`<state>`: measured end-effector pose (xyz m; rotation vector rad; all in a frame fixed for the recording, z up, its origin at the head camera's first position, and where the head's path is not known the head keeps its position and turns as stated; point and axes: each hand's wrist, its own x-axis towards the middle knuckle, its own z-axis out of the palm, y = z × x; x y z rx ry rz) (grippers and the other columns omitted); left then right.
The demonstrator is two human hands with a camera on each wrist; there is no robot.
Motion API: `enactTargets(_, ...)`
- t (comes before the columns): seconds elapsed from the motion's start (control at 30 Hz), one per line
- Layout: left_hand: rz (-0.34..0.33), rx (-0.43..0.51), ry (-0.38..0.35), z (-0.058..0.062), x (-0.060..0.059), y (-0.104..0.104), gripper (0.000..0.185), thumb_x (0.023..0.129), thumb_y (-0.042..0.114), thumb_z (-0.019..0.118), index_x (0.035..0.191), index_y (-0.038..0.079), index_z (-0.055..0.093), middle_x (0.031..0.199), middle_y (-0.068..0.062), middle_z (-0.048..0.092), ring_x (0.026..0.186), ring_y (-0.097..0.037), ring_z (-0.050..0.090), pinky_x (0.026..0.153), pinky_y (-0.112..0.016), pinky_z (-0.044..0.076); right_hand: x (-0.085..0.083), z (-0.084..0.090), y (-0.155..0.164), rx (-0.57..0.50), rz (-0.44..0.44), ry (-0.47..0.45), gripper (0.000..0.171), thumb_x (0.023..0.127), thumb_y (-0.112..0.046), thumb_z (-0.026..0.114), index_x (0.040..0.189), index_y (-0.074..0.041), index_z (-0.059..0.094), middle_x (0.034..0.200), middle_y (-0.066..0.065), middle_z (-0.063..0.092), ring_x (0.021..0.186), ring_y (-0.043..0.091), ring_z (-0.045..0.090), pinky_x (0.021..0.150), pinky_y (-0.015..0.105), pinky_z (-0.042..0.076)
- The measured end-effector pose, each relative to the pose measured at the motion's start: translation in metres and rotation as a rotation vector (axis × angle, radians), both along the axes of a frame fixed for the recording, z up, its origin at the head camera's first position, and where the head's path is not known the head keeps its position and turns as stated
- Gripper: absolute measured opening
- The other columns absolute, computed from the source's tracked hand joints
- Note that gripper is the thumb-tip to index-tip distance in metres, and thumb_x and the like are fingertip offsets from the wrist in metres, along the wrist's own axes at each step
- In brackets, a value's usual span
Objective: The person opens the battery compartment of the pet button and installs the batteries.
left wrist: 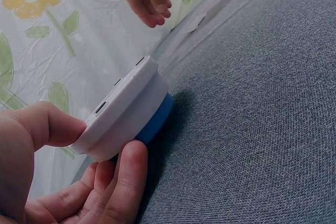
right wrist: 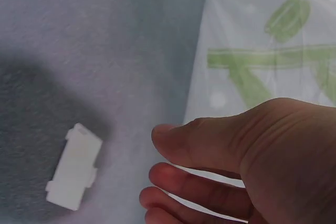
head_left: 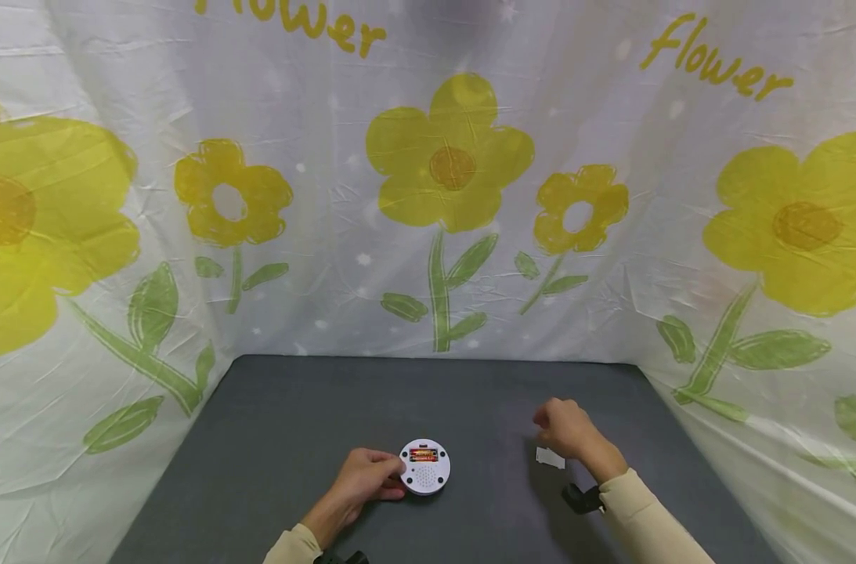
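Left hand: its grip pinches the round white device by the rim, batteries showing (blue underside).
Right hand: fingers loosely curled, holding nothing, above the small white cover.
Surface: grey, carries both.

1. The device lies on the mat, near its front edge.
2. The left hand is at the device's left side.
3. The cover lies right of the device, under the right hand.

Two hands, left hand and right hand, one round white device, one white battery cover, one grey table
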<state>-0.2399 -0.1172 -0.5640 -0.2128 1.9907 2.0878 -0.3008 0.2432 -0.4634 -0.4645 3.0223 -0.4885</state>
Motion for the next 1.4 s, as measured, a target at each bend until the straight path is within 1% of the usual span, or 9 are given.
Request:
enactTargets(0.3, 0.009, -0.010, -0.015, 0.001, 0.001, 0.001, 0.032, 0.088, 0.004, 0.072, 0.114, -0.015, 0.071, 0.084, -0.010, 0.077, 0.069, -0.015, 0.074, 0.064, -0.028, 0.068, 0.002, -0.022, 0.014, 0.021, -0.013, 0.033, 0.024, 0.082, -0.004, 0.084, 0.105, -0.001, 0.081, 0.100, 0.012, 0.078, 0.091, 0.032, 0.075, 0.080, 0.054, 0.066)
enactTargets(0.4, 0.009, -0.010, -0.017, 0.001, 0.001, 0.001, 0.032, 0.088, 0.004, 0.072, 0.114, -0.015, 0.071, 0.084, -0.010, 0.077, 0.069, -0.015, 0.074, 0.064, -0.029, 0.068, -0.001, -0.035, 0.022, 0.015, 0.023, 0.069, 0.022, 0.079, -0.005, 0.087, 0.100, -0.003, 0.081, 0.093, 0.009, 0.077, 0.084, 0.029, 0.073, 0.077, 0.053, 0.065)
enactTargets(0.47, 0.008, -0.004, -0.014, 0.001, 0.001, 0.001, 0.031, 0.088, 0.004, 0.072, 0.114, -0.015, 0.071, 0.084, -0.010, 0.077, 0.069, -0.016, 0.074, 0.064, -0.029, 0.068, -0.006, -0.050, 0.031, 0.015, 0.073, 0.130, 0.019, 0.077, -0.006, 0.087, 0.095, -0.005, 0.079, 0.086, 0.006, 0.074, 0.077, 0.024, 0.070, 0.070, 0.052, 0.063)
enactTargets(0.57, 0.007, 0.005, -0.009, 0.000, 0.001, 0.001, 0.031, 0.088, 0.004, 0.072, 0.113, -0.015, 0.071, 0.084, -0.010, 0.077, 0.069, -0.016, 0.075, 0.064, -0.029, 0.068, -0.006, -0.058, 0.033, 0.008, 0.085, 0.144, 0.015, 0.076, -0.003, 0.087, 0.085, -0.008, 0.076, 0.078, 0.003, 0.070, 0.070, 0.021, 0.064, 0.062, 0.048, 0.058)
enactTargets(0.73, 0.007, -0.001, -0.016, 0.000, 0.001, 0.000, 0.031, 0.088, 0.004, 0.072, 0.113, -0.015, 0.071, 0.084, -0.010, 0.077, 0.070, -0.016, 0.075, 0.065, -0.029, 0.068, 0.006, -0.049, 0.021, 0.014, 0.005, 0.069, 0.018, 0.076, 0.004, 0.085, 0.084, -0.009, 0.077, 0.081, 0.003, 0.073, 0.070, 0.020, 0.064, 0.061, 0.045, 0.057)
enactTargets(0.87, 0.009, -0.012, -0.028, 0.000, 0.001, 0.000, 0.032, 0.089, 0.005, 0.073, 0.114, -0.014, 0.072, 0.085, -0.011, 0.078, 0.070, -0.016, 0.075, 0.065, -0.029, 0.069, 0.011, -0.048, 0.015, 0.052, -0.044, 0.068, 0.020, 0.077, 0.006, 0.084, 0.090, -0.008, 0.081, 0.088, 0.006, 0.077, 0.076, 0.024, 0.070, 0.068, 0.049, 0.062)
enactTargets(1.1, 0.023, -0.010, -0.034, 0.001, -0.002, 0.000, 0.032, 0.089, 0.004, 0.073, 0.115, -0.015, 0.071, 0.085, -0.011, 0.078, 0.070, -0.017, 0.075, 0.065, -0.030, 0.069, 0.013, -0.052, 0.013, 0.064, -0.023, 0.140, 0.019, 0.076, 0.008, 0.080, 0.087, -0.007, 0.080, 0.086, 0.009, 0.078, 0.075, 0.028, 0.071, 0.066, 0.049, 0.061)
enactTargets(1.3, 0.026, -0.009, -0.032, 0.000, -0.002, 0.000, 0.032, 0.089, 0.004, 0.074, 0.115, -0.014, 0.071, 0.085, -0.011, 0.078, 0.070, -0.017, 0.076, 0.065, -0.030, 0.069, 0.012, -0.051, 0.014, 0.077, -0.012, 0.125, 0.018, 0.078, 0.005, 0.082, 0.089, -0.009, 0.081, 0.088, 0.007, 0.078, 0.077, 0.026, 0.072, 0.068, 0.048, 0.062)
enactTargets(1.4, 0.022, -0.011, -0.039, 0.000, -0.002, 0.000, 0.032, 0.089, 0.004, 0.074, 0.115, -0.014, 0.071, 0.084, -0.010, 0.078, 0.069, -0.016, 0.075, 0.064, -0.030, 0.069, 0.011, -0.049, 0.013, 0.060, -0.004, 0.131, 0.018, 0.078, 0.005, 0.082, 0.084, -0.011, 0.080, 0.084, 0.004, 0.077, 0.073, 0.022, 0.068, 0.065, 0.046, 0.060)
